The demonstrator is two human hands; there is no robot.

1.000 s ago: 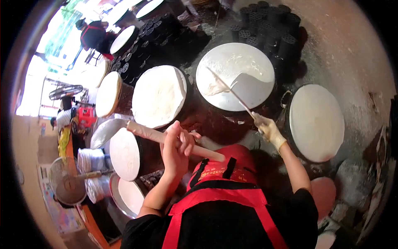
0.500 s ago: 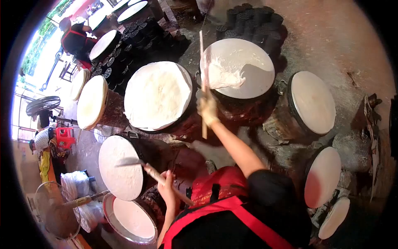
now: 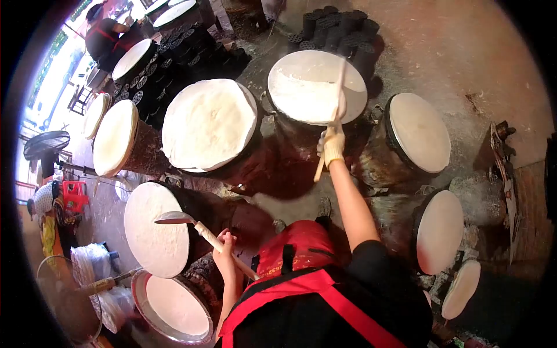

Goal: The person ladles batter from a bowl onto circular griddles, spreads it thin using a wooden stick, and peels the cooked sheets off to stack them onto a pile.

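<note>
My left hand [image 3: 227,248] is closed round the wrapped handle of a ladle [image 3: 174,217], whose metal bowl hangs over a round pan with a pale layer [image 3: 154,243]. My right hand [image 3: 332,143], in a pale glove, grips a long wooden stick [image 3: 340,81]. The stick reaches up over another round griddle [image 3: 354,87], where white batter [image 3: 301,98] covers the left and lower part and bare metal shows at the upper right. What the stick's blade touches is hard to make out. To the left, a wrinkled pale sheet [image 3: 210,124] covers a large griddle.
More covered griddles stand at the right [image 3: 420,132] and lower right [image 3: 441,232]. A rimmed pan [image 3: 177,307] is at the lower left, near a wire strainer [image 3: 69,298]. Black perforated cylinders [image 3: 336,29] stand behind. A co-worker [image 3: 104,36] is at the upper left.
The view has shifted. My right hand has moved from left to right over the batter, which now spreads wider. My left hand and the ladle have come lower, over the left pan.
</note>
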